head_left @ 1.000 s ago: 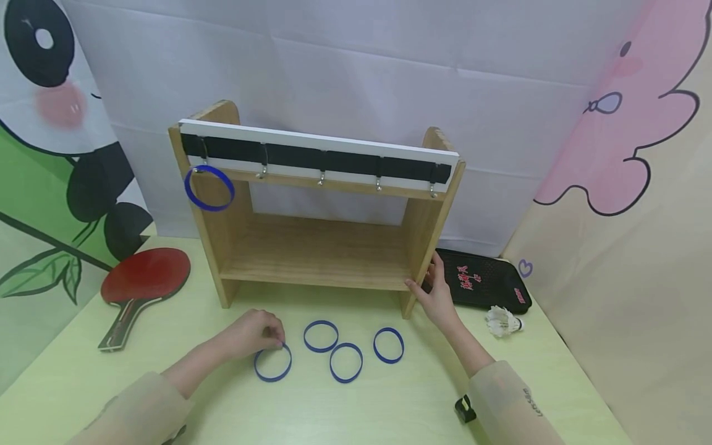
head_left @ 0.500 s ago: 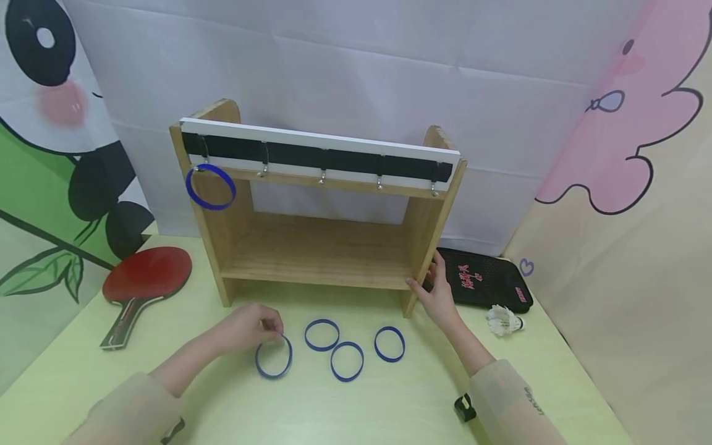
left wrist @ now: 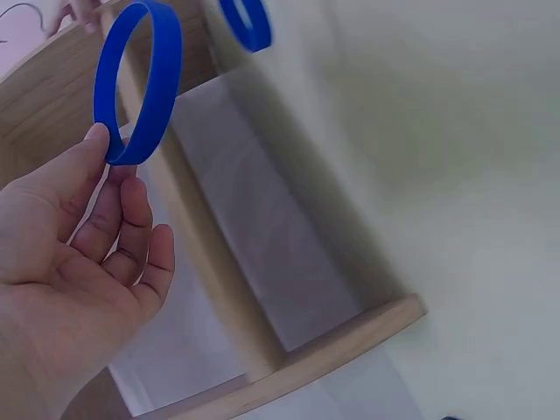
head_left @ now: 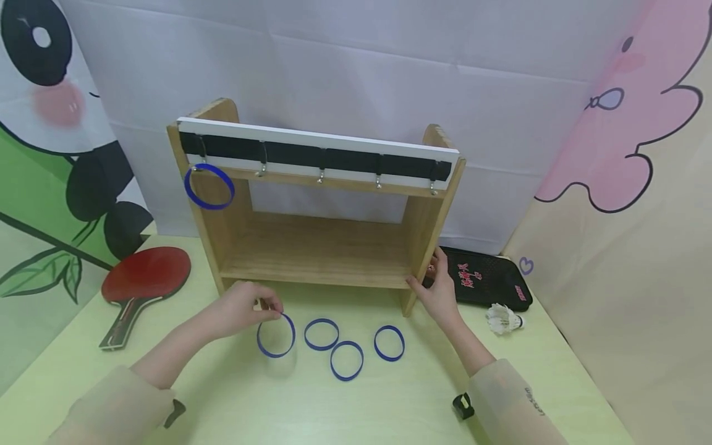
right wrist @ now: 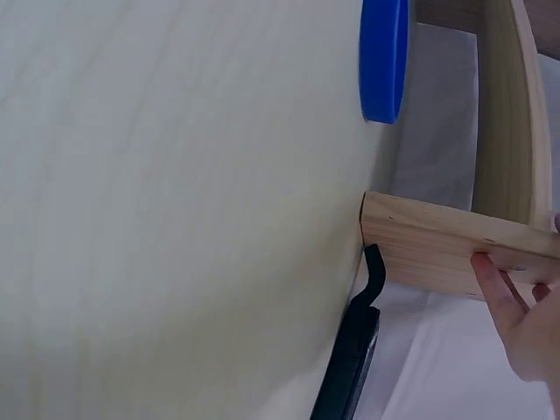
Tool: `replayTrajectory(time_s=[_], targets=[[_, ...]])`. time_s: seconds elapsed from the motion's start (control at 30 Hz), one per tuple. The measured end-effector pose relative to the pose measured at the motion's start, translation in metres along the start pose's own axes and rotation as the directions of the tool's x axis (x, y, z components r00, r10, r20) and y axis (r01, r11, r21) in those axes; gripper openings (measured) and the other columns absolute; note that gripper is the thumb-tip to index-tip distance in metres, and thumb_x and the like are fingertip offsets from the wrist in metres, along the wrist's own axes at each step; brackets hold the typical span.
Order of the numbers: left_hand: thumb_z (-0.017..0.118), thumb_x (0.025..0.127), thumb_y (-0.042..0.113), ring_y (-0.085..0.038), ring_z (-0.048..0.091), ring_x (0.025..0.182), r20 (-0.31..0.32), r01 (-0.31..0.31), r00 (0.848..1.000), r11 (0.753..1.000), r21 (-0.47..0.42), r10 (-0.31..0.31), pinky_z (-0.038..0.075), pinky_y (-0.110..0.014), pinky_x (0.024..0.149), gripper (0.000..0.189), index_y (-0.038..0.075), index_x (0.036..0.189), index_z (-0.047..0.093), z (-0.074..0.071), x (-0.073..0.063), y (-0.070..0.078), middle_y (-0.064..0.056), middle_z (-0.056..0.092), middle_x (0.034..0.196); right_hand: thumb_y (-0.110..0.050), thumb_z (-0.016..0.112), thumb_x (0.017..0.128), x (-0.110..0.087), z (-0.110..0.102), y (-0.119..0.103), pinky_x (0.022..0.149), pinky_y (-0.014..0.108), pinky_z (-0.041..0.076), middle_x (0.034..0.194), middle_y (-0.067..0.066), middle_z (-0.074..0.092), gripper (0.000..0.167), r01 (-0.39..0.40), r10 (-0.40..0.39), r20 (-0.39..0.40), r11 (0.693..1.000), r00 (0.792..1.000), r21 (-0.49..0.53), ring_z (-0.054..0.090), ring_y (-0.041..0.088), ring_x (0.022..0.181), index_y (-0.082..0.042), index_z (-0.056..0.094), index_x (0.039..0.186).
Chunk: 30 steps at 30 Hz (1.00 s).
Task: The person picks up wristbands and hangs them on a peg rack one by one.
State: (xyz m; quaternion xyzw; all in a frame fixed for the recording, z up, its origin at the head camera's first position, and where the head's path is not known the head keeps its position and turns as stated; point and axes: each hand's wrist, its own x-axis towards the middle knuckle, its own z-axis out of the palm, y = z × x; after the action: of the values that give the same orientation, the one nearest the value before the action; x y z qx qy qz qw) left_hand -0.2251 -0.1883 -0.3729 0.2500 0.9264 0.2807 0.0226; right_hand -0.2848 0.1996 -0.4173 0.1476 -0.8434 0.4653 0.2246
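Observation:
My left hand (head_left: 245, 308) pinches a blue wristband (left wrist: 166, 83) between thumb and fingers, raised above the table in front of the wooden shelf (head_left: 317, 278). A matching band (head_left: 209, 187) hangs from the leftmost hook of the black-and-white strip along the shelf's top. My right hand (head_left: 438, 293) grips the shelf's right side panel (right wrist: 464, 249), thumb at the front edge and the other fingers on the outer side. Three more blue wristbands, a left one (head_left: 321, 334), a middle one (head_left: 347, 361) and a right one (head_left: 389, 343), lie on the table.
To the left lies a red table tennis bat (head_left: 146, 278). A black case (head_left: 484, 278) and a shuttlecock (head_left: 503, 319) lie right of the shelf. Near the right sleeve is a small black object (head_left: 463, 406). Several metal hooks line the strip (head_left: 322, 157).
My left hand has lifted its wristband off the table and moved it towards the shelf. My right hand stays on the side panel.

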Motion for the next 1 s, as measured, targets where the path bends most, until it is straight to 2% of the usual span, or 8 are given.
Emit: replayTrajectory(time_s=[0.23, 0.37, 0.5, 0.6, 0.67, 0.77, 0.87, 1.0], targets=[[0.074, 0.081, 0.015, -0.010, 0.058, 0.073, -0.093, -0.029, 0.995, 0.999, 0.017, 0.030, 0.051, -0.023, 0.063, 0.007, 0.014, 0.087, 0.071, -0.032, 0.000, 0.017, 0.009, 0.067, 0.079, -0.007, 0.071, 0.082, 0.004, -0.001, -0.005, 0.074, 0.051, 0.054, 0.123, 0.019, 0.053, 0.080, 0.040, -0.042, -0.040, 0.999, 0.998, -0.030, 0.063, 0.036, 0.097, -0.021, 0.023, 0.145], [0.074, 0.081, 0.015, -0.014, 0.057, 0.075, -0.138, -0.004, 0.990, 0.999, 0.036, 0.008, 0.050, -0.026, 0.063, 0.009, 0.014, 0.089, 0.071, -0.052, -0.002, 0.031, 0.007, 0.067, 0.080, -0.006, 0.071, 0.081, 0.004, -0.001, -0.004, 0.071, 0.051, 0.055, 0.122, 0.020, 0.055, 0.080, 0.060, -0.062, -0.060, 0.998, 0.996, -0.033, 0.064, 0.036, 0.097, -0.020, 0.025, 0.145], [0.074, 0.082, 0.016, -0.017, 0.056, 0.075, -0.195, 0.009, 0.981, 0.999, 0.048, 0.000, 0.050, -0.027, 0.060, 0.010, 0.014, 0.091, 0.070, -0.072, -0.005, 0.042, 0.003, 0.066, 0.080, -0.006, 0.071, 0.081, 0.003, 0.000, -0.002, 0.069, 0.051, 0.055, 0.122, 0.020, 0.055, 0.080, 0.068, -0.072, -0.074, 0.997, 0.995, -0.047, 0.065, 0.036, 0.096, -0.020, 0.025, 0.145], [0.073, 0.083, 0.017, -0.017, 0.058, 0.075, -0.257, -0.015, 0.966, 0.998, 0.053, 0.028, 0.051, -0.026, 0.060, 0.011, 0.013, 0.093, 0.070, -0.086, -0.008, 0.050, 0.002, 0.066, 0.081, -0.006, 0.071, 0.081, 0.003, 0.001, 0.000, 0.068, 0.049, 0.056, 0.123, 0.020, 0.055, 0.081, 0.079, -0.083, -0.074, 0.995, 0.994, -0.055, 0.065, 0.036, 0.096, -0.020, 0.024, 0.145], [0.072, 0.084, 0.018, -0.016, 0.058, 0.075, -0.311, -0.041, 0.949, 0.997, 0.063, 0.059, 0.051, -0.025, 0.061, 0.011, 0.012, 0.092, 0.069, -0.096, -0.008, 0.056, 0.001, 0.066, 0.081, -0.005, 0.071, 0.081, 0.003, 0.001, 0.001, 0.068, 0.050, 0.056, 0.124, 0.020, 0.055, 0.081, 0.086, -0.090, -0.071, 0.995, 0.993, -0.054, 0.065, 0.036, 0.095, -0.020, 0.024, 0.145], [0.073, 0.083, 0.016, -0.013, 0.057, 0.074, -0.414, -0.083, 0.902, 0.990, 0.110, 0.122, 0.048, -0.021, 0.060, 0.009, 0.012, 0.091, 0.070, -0.109, -0.008, 0.065, 0.002, 0.066, 0.080, -0.005, 0.071, 0.080, 0.003, 0.001, 0.001, 0.068, 0.051, 0.055, 0.123, 0.021, 0.055, 0.083, 0.090, -0.095, -0.072, 0.994, 0.993, -0.066, 0.065, 0.036, 0.095, -0.021, 0.023, 0.146], [0.074, 0.082, 0.013, -0.009, 0.054, 0.073, -0.506, -0.091, 0.847, 0.983, 0.160, 0.161, 0.045, -0.016, 0.061, 0.009, 0.012, 0.090, 0.070, -0.122, -0.007, 0.073, 0.003, 0.063, 0.078, -0.005, 0.071, 0.080, 0.003, 0.002, 0.001, 0.069, 0.052, 0.055, 0.123, 0.021, 0.054, 0.085, 0.077, -0.082, -0.068, 0.993, 0.994, -0.085, 0.064, 0.036, 0.095, -0.021, 0.021, 0.146], [0.073, 0.082, 0.013, -0.006, 0.050, 0.075, -0.572, -0.068, 0.804, 0.980, 0.185, 0.164, 0.041, -0.011, 0.063, 0.011, 0.013, 0.093, 0.070, -0.136, -0.007, 0.083, 0.003, 0.061, 0.079, -0.004, 0.071, 0.079, 0.002, 0.002, 0.001, 0.071, 0.054, 0.054, 0.124, 0.020, 0.052, 0.088, 0.050, -0.056, -0.060, 0.994, 0.997, -0.100, 0.063, 0.036, 0.096, -0.022, 0.019, 0.147]])
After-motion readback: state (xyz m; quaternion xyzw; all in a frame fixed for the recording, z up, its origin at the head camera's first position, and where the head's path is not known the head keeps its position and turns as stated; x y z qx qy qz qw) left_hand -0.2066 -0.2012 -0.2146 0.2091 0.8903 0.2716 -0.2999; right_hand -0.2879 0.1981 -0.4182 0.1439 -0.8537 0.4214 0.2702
